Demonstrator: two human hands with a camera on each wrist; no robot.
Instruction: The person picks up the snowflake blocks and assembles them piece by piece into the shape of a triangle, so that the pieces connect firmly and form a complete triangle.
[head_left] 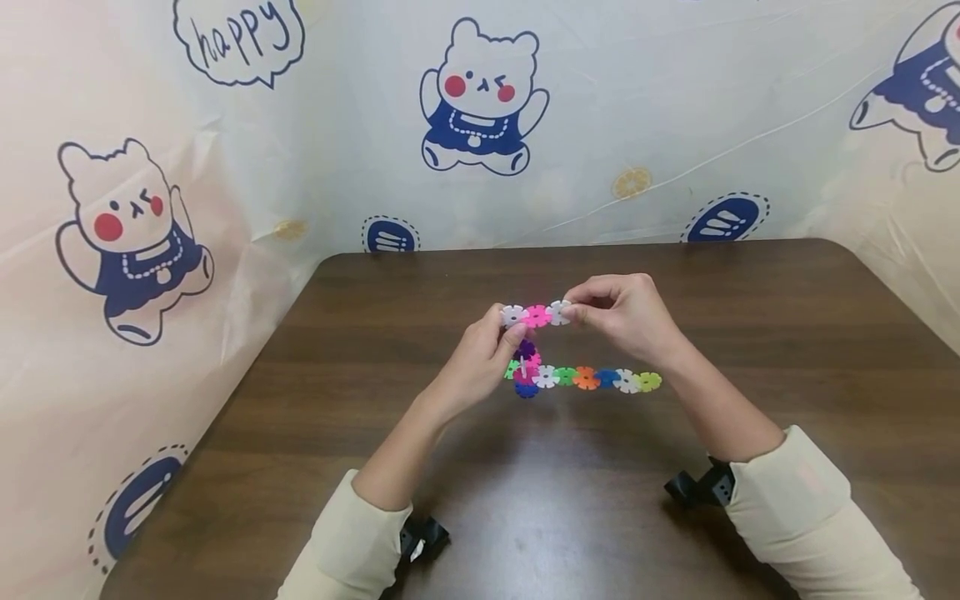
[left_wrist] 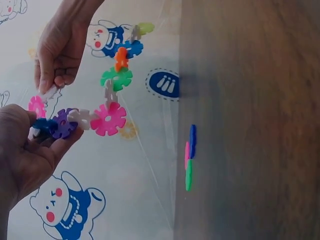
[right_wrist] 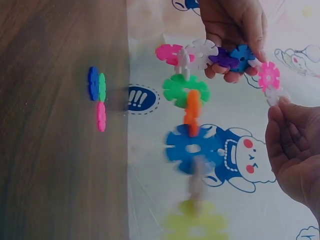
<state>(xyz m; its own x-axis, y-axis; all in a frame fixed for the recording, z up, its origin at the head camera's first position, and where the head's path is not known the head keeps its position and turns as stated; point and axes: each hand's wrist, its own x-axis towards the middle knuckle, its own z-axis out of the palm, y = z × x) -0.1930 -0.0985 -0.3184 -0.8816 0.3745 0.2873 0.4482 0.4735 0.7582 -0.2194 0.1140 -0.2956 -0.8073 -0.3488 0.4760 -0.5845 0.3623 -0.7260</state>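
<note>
Flower-shaped slotted plastic discs are joined into a chain with a corner, held above the table. My left hand (head_left: 476,354) grips it near the bend, by the blue disc (left_wrist: 46,125) and purple disc (left_wrist: 64,123). The thumb and fingertips of my right hand (head_left: 633,315) pinch the white disc (head_left: 558,312) at the short end, beside a pink disc (head_left: 537,317). The other arm of the chain runs right through green (head_left: 566,377) and orange (head_left: 587,378) discs to a yellow-green disc (head_left: 650,382). Fingers partly hide the bend.
Loose blue (right_wrist: 93,83), green (right_wrist: 102,87) and pink (right_wrist: 101,116) discs lie close together on the brown wooden table (head_left: 337,333), beneath the chain. A sheet (head_left: 337,150) printed with cartoon bears hangs behind and to the sides.
</note>
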